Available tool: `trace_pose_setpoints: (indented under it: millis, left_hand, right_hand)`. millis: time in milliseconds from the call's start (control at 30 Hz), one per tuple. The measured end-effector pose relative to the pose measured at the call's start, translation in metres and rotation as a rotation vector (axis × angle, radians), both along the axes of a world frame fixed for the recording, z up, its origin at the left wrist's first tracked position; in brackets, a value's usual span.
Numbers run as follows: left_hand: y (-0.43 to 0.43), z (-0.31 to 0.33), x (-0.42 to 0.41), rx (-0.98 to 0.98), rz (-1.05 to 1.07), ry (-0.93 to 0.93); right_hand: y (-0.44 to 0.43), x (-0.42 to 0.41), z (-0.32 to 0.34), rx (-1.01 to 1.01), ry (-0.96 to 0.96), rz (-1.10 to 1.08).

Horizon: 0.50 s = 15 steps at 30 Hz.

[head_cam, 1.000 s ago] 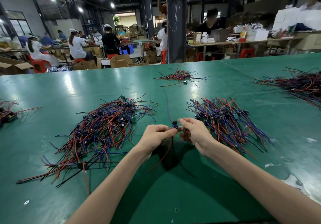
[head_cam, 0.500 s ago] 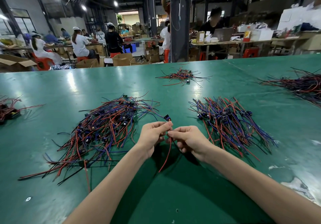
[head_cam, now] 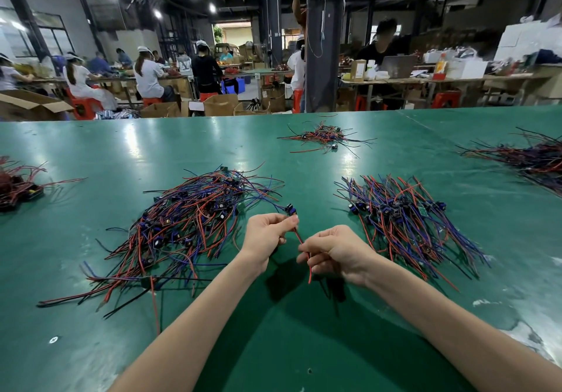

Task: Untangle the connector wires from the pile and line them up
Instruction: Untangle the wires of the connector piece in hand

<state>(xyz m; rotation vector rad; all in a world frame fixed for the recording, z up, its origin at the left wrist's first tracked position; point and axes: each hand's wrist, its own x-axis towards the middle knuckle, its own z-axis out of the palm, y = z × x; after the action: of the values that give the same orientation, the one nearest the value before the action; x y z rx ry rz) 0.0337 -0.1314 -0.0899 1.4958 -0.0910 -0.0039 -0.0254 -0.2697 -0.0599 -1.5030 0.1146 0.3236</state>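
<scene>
A wide factory hall under strip lights: workers (head_cam: 149, 78) sit on red stools (head_cam: 85, 107) at long benches behind a dark pillar (head_cam: 322, 57), with open cardboard boxes (head_cam: 220, 104) on the floor. In front of them a glossy green desk (head_cam: 91, 154) fills the foreground, its coating reflecting the lamps and worn pale near the right edge.

Five heaps of red, blue and black leads lie on it. The largest, the tangled pile (head_cam: 188, 227), spreads at centre left. Well apart to its right sits the aligned bundle (head_cam: 407, 221), its wires running roughly parallel. A smaller heap (head_cam: 325, 137) lies farther back, and two more sit at the left edge (head_cam: 15, 185) and the right edge (head_cam: 532, 157).

Between the two central heaps, above the desk, the left hand (head_cam: 266, 233) pinches a connector wire (head_cam: 299, 236) just under its dark blue plug (head_cam: 290, 209), from which a blue lead trails back to the tangled pile. The right hand (head_cam: 337, 250) grips the red lead lower down, its end dangling below the fingers.
</scene>
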Motion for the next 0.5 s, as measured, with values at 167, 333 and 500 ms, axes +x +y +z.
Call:
trace_pose_setpoints:
  millis: [167, 333, 500]
  left_hand:
    - [0.009, 0.000, 0.008, -0.052, 0.080, 0.006]
    - [0.016, -0.002, 0.014, -0.075, 0.134, 0.025]
    - [0.017, -0.003, 0.016, -0.061, 0.145, 0.030]
  right_hand:
    - [-0.001, -0.003, -0.002, -0.060, 0.002, 0.097]
    - [0.000, -0.007, -0.002, -0.116, -0.008, 0.189]
    - [-0.004, -0.007, -0.001, -0.237, -0.051, 0.236]
